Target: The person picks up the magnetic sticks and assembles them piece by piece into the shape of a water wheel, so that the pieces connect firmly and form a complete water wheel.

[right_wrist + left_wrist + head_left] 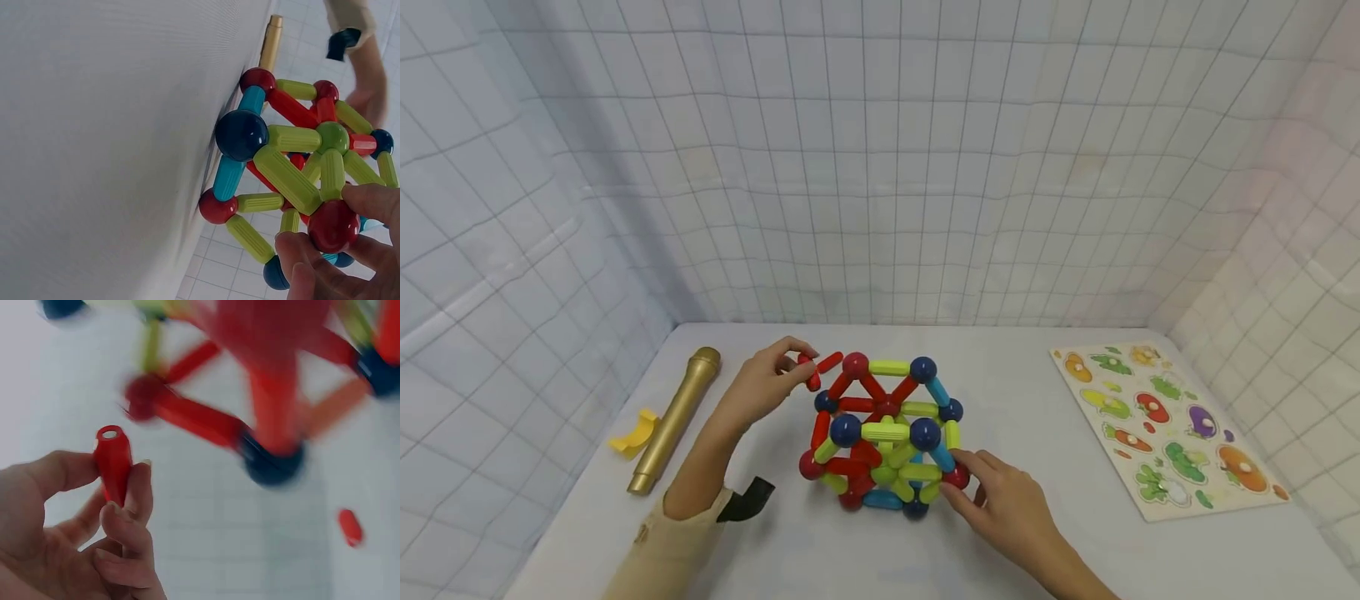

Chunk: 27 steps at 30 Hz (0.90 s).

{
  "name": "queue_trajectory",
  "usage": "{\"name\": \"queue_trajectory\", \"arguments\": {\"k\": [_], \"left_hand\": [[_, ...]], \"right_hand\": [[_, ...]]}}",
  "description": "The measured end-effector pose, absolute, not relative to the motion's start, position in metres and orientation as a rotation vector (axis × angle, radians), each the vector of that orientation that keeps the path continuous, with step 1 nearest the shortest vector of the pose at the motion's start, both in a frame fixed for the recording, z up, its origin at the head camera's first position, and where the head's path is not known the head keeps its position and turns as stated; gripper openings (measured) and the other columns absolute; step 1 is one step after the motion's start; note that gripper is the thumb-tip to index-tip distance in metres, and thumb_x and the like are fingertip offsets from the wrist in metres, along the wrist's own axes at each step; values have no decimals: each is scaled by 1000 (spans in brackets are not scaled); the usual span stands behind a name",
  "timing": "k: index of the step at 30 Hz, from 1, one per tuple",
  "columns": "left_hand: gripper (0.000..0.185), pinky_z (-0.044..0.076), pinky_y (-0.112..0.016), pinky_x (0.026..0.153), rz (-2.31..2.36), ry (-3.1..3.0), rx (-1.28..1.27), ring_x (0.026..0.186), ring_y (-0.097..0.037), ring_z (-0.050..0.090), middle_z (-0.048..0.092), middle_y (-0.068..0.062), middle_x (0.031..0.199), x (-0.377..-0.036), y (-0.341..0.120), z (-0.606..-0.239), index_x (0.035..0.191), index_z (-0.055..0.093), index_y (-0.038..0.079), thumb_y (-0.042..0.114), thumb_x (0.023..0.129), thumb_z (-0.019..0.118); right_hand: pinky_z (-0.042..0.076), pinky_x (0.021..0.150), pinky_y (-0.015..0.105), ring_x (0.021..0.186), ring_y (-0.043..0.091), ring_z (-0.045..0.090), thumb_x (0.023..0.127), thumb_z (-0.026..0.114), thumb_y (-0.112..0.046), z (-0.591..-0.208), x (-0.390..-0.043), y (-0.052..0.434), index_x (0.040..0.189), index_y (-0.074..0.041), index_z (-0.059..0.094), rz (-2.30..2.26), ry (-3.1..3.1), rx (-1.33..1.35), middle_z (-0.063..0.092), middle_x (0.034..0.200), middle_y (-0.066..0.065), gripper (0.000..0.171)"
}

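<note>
1. The left hand (pixel 769 385) has its grip closed on a red rod (pixel 114 464), pinched between thumb and fingertips; the left wrist view shows the rod's hollow end pointing up, clear of the structure.
2. The right hand (pixel 1003 502) has its grip on a red ball (pixel 333 225) at the lower right corner of the ball-and-rod structure (pixel 883 433), fingers curled round the ball as if to steady the frame.
3. Judging from this, the work looks to be in its middle: one rod is free in the left hand, a second red rod (pixel 830 362) sits just beside the structure's upper left red ball, whether attached or loose I cannot tell, and most of the frame is intact.
4. Whether the rod in the left hand is coming off or going on cannot be told from these views.
5. The structure stands on the white table (pixel 820 550), roughly mid-table, a cage of red, lime and blue rods meeting at dark blue, red and green balls, with red spokes joining at a central hub on top.
6. Well to the left of the structure lie a gold toy microphone (pixel 675 419) and a yellow curved piece (pixel 636 433).
7. Well to its right lies a wooden vegetable peg puzzle (pixel 1168 429).
</note>
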<state>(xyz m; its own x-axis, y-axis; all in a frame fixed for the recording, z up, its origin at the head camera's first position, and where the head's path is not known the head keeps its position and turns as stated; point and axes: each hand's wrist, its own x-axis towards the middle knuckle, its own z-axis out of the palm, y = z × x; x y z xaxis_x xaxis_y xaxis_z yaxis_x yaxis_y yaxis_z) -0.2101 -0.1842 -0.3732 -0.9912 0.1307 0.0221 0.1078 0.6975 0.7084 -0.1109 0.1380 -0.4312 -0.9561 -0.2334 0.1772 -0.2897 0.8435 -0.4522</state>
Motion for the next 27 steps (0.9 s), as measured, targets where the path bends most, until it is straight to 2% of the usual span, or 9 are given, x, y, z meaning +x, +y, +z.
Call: {"name": "queue_trajectory", "arguments": {"k": [4, 10, 13, 16, 20, 23, 27], "left_hand": [[30, 46, -30, 63, 1403, 2873, 302, 79, -23, 55, 69, -9, 89, -177, -168, -352, 119, 62, 19, 40, 97, 58], [21, 49, -28, 64, 1299, 2933, 406, 75, -16, 61, 70, -3, 82, -165, -151, -352, 113, 66, 21, 32, 96, 60], [29, 49, -27, 65, 1286, 2901, 417, 77, -15, 62, 70, -1, 85, -168, -149, -356, 123, 61, 22, 32, 96, 61], [48, 48, -29, 63, 1338, 2797, 410, 74, -17, 59, 71, -4, 89, -176, -148, -358, 139, 46, 24, 35, 95, 61], [65, 53, -35, 73, 1414, 2632, 376, 76, -18, 60, 71, -9, 92, -188, -146, -361, 150, 28, 24, 34, 95, 61], [66, 55, -42, 87, 1448, 2545, 360, 85, -16, 65, 72, -11, 97, -194, -144, -362, 152, 27, 20, 32, 96, 60], [62, 56, -44, 88, 1440, 2501, 356, 86, -17, 67, 71, -14, 106, -198, -145, -363, 151, 33, 16, 32, 97, 58]], "right_hand": [[40, 51, 14, 57, -6, 45, 86, 71, -43, -432, -109, 139, 117, -19, 67, 750, -2892, 418, 66, 88, -12, 40], [40, 51, 14, 57, -7, 44, 86, 71, -43, -432, -110, 139, 118, -19, 67, 748, -2894, 425, 66, 88, -12, 40], [40, 50, 14, 56, -7, 44, 86, 71, -43, -431, -110, 139, 118, -19, 67, 753, -2900, 433, 66, 88, -12, 40], [40, 50, 14, 56, -7, 44, 86, 71, -43, -431, -110, 139, 118, -19, 67, 748, -2896, 432, 66, 88, -12, 40], [40, 50, 14, 57, -6, 45, 86, 71, -43, -432, -111, 139, 117, -19, 68, 743, -2891, 432, 66, 88, -11, 40], [40, 51, 14, 57, -4, 47, 86, 70, -44, -433, -111, 139, 117, -18, 68, 748, -2886, 437, 66, 89, -11, 41], [40, 51, 13, 57, -5, 47, 86, 70, -46, -433, -112, 139, 117, -18, 68, 750, -2884, 440, 67, 90, -11, 42]]}}
